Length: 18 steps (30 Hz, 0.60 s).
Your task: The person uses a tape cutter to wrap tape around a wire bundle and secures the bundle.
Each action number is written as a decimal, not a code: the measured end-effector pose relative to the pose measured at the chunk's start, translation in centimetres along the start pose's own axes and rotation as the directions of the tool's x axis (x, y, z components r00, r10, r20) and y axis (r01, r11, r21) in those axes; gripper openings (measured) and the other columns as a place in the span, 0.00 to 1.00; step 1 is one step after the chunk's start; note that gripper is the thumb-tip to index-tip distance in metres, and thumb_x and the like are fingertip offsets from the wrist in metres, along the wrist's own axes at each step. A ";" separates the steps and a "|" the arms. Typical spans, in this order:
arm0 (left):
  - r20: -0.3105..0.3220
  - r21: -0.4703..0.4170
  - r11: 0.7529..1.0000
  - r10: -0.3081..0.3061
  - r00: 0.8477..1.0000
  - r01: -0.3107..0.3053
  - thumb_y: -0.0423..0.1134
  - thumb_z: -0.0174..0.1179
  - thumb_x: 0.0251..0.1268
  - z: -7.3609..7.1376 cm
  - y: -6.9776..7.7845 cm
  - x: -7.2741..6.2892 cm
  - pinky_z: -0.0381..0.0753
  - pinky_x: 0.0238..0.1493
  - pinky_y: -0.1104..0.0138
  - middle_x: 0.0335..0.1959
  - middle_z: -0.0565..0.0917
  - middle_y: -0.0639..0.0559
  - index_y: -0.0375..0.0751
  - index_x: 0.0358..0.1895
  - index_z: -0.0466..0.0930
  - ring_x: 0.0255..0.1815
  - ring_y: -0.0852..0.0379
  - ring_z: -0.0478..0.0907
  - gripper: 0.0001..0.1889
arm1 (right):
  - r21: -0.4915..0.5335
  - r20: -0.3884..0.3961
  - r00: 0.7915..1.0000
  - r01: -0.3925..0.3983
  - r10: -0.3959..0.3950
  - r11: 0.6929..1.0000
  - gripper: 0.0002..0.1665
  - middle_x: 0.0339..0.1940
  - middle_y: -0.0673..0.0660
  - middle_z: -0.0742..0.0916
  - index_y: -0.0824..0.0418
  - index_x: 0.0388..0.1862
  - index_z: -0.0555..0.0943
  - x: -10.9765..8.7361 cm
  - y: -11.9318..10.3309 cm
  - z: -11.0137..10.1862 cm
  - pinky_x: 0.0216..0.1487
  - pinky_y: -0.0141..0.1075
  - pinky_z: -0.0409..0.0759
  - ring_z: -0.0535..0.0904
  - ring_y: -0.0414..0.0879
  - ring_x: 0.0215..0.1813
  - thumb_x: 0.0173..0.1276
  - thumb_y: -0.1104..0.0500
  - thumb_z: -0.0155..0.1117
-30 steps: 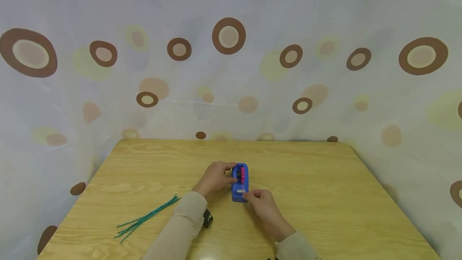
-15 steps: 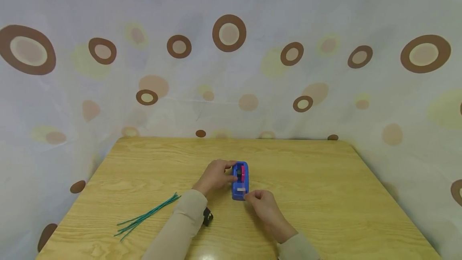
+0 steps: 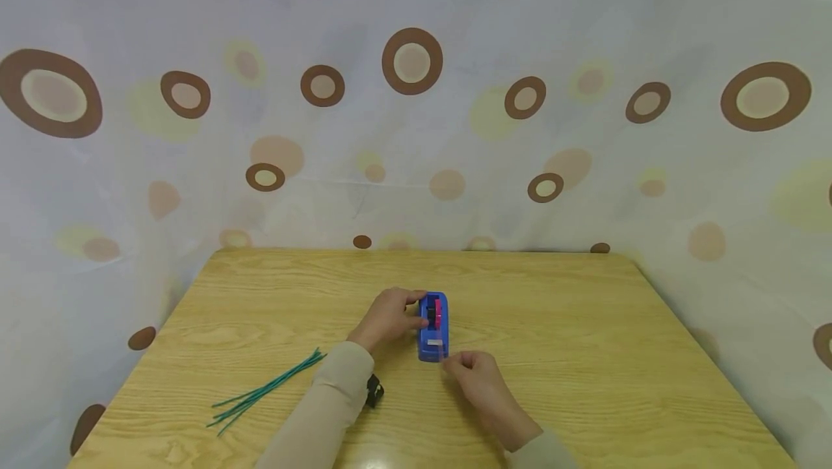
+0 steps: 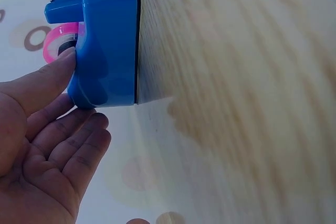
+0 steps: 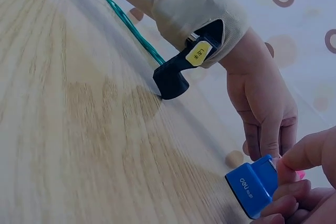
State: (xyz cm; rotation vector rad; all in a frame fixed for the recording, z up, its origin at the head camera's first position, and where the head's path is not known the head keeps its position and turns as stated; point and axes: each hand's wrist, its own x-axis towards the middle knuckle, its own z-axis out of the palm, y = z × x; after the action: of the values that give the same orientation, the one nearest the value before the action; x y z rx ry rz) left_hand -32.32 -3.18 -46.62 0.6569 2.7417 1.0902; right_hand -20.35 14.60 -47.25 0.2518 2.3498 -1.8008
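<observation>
A blue tape dispenser (image 3: pixel 426 355) stands on the wooden table, a pink-cored tape roll (image 3: pixel 438 313) inside it. My left hand (image 3: pixel 386 319) holds its far left side; in the left wrist view the thumb (image 4: pixel 59 69) presses the upper edge and the fingers reach round the end. At the dispenser's near right corner, my right hand (image 3: pixel 484 386) pinches the end of a thin clear tape strip (image 3: pixel 440 350) between thumb and index finger. The strip runs over the toothed cutter. In the right wrist view, the right fingers (image 5: pixel 294 190) partly cover the dispenser.
Several thin green sticks (image 3: pixel 266 387) lie in a loose bundle on the table (image 3: pixel 552 324), left of the left forearm. A black camera mount (image 3: pixel 373 391) hangs under the left wrist. Behind the table hangs a spotted curtain (image 3: pixel 455 216).
My right hand has drawn slightly down and toward me, lengthening the tape strip past the dispenser's near end. The left hand and dispenser stay in place.
</observation>
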 end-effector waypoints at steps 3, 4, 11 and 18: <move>-0.001 -0.005 1.000 0.005 1.000 -0.005 0.41 0.71 0.61 0.0 -0.1 0.0 0.77 0.56 0.54 0.61 0.80 0.45 0.45 0.66 0.77 0.60 0.45 0.77 0.29 | 0.000 0.001 1.000 -0.004 0.004 1.000 0.12 0.25 0.50 0.72 0.69 0.35 0.80 -0.3 0.0 0.0 0.30 0.35 0.64 0.66 0.44 0.31 0.72 0.60 0.59; -0.001 -0.007 1.000 0.005 1.000 -0.005 0.41 0.71 0.61 0.1 -0.1 0.0 0.77 0.56 0.54 0.61 0.80 0.45 0.45 0.66 0.76 0.60 0.45 0.77 0.29 | -0.002 0.004 1.000 -0.009 0.009 1.000 0.12 0.26 0.51 0.72 0.69 0.35 0.80 -0.4 0.0 0.0 0.31 0.35 0.64 0.66 0.44 0.32 0.72 0.59 0.59; 0.005 -0.006 1.000 -0.004 1.000 0.004 0.41 0.71 0.60 0.0 0.3 -0.1 0.77 0.56 0.54 0.61 0.80 0.45 0.45 0.66 0.76 0.60 0.45 0.77 0.29 | 0.002 0.028 0.999 -0.025 0.025 1.000 0.14 0.25 0.51 0.71 0.69 0.36 0.80 -1.1 0.0 -0.2 0.30 0.36 0.65 0.66 0.45 0.31 0.73 0.57 0.60; 0.008 -0.015 1.000 -0.014 1.000 0.014 0.40 0.71 0.61 -0.1 0.4 -0.2 0.77 0.56 0.54 0.61 0.79 0.44 0.45 0.67 0.76 0.60 0.45 0.77 0.29 | 0.002 0.043 0.999 -0.025 0.025 1.000 0.13 0.32 0.52 0.77 0.69 0.37 0.82 -1.6 0.4 -0.3 0.37 0.37 0.67 0.68 0.46 0.37 0.72 0.57 0.60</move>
State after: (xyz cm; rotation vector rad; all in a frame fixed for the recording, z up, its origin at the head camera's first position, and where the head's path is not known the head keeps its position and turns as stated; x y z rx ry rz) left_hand -32.04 -3.05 -46.27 0.6371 2.7241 1.1020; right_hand -18.69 14.92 -47.14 0.2391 2.3053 -1.7799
